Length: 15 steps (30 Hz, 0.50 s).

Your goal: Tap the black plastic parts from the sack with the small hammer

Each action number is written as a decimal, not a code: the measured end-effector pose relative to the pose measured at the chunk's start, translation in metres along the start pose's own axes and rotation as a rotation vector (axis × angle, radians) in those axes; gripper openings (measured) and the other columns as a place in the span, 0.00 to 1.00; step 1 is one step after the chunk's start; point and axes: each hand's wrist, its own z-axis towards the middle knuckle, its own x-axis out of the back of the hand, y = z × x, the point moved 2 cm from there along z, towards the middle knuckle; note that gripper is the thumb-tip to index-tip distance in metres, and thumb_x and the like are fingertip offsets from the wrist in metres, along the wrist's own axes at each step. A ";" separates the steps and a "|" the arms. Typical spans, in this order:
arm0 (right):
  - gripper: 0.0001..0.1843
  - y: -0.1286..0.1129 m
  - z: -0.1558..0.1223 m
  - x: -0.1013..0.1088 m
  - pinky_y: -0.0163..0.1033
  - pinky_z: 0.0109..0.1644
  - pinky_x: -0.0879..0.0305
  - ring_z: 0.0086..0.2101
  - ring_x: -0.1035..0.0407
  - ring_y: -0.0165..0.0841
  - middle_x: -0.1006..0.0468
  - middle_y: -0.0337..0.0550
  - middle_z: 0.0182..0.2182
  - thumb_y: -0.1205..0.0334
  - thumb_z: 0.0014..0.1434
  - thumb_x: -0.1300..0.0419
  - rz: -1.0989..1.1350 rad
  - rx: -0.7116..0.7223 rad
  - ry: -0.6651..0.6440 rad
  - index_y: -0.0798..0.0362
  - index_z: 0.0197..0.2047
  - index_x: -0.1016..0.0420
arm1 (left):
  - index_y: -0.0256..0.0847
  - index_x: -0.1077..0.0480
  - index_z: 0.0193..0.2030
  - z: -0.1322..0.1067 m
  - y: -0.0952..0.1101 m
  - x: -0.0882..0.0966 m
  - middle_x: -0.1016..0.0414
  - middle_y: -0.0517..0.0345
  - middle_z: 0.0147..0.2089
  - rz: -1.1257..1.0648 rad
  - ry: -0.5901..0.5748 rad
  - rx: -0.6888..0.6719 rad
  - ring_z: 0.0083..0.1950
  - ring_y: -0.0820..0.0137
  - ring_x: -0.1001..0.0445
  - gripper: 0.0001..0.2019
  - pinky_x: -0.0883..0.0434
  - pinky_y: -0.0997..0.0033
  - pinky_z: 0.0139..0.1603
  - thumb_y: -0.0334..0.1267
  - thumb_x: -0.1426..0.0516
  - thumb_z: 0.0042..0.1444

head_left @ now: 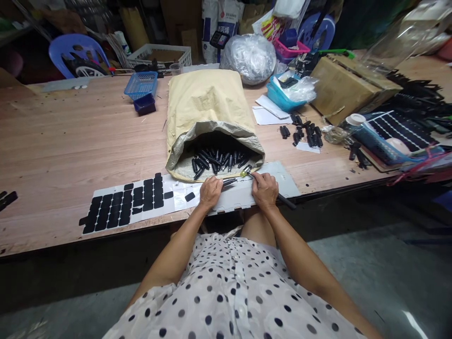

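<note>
My left hand [211,192] is closed on a slim black part [230,181], whose pointed end sticks out to the right above a grey board [282,179]. In my right hand [264,189] I grip a small hammer [286,201]. Its black handle slants down to the right, and its shiny head with a yellowish face is just right of the black part. Just beyond both hands, a pale yellow sack [208,99] lies with its mouth towards me, many black parts [217,160] inside. Left of my left hand is a backing sheet [167,205] with black rounded pads [116,209].
A blue basket [141,84] and dark blue tray [144,104] stand left of the sack. Right are black parts [310,134], a turquoise basket [287,94], a cardboard box [346,87] and a cluttered blue basket [381,141]. The table's front edge runs below my wrists.
</note>
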 end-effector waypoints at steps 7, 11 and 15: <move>0.17 0.000 0.001 -0.001 0.41 0.40 0.48 0.39 0.39 0.39 0.27 0.47 0.36 0.67 0.64 0.46 -0.010 -0.001 -0.012 0.47 0.50 0.19 | 0.42 0.28 0.30 -0.008 0.011 0.007 0.25 0.54 0.37 -0.005 -0.005 -0.045 0.43 0.64 0.29 0.19 0.31 0.63 0.51 0.41 0.52 0.72; 0.16 0.000 0.001 -0.002 0.42 0.40 0.49 0.38 0.40 0.39 0.27 0.47 0.35 0.67 0.63 0.45 0.002 0.003 0.007 0.48 0.49 0.19 | 0.43 0.24 0.45 -0.051 0.024 0.006 0.21 0.52 0.41 -0.115 -0.108 -0.232 0.43 0.65 0.25 0.16 0.29 0.64 0.49 0.45 0.52 0.71; 0.16 0.000 0.000 -0.003 0.42 0.39 0.50 0.38 0.40 0.40 0.27 0.48 0.36 0.67 0.63 0.46 0.010 -0.003 0.015 0.48 0.48 0.19 | 0.44 0.23 0.49 -0.101 0.020 -0.011 0.18 0.50 0.40 -0.171 -0.341 -0.346 0.42 0.64 0.21 0.17 0.27 0.64 0.50 0.48 0.50 0.69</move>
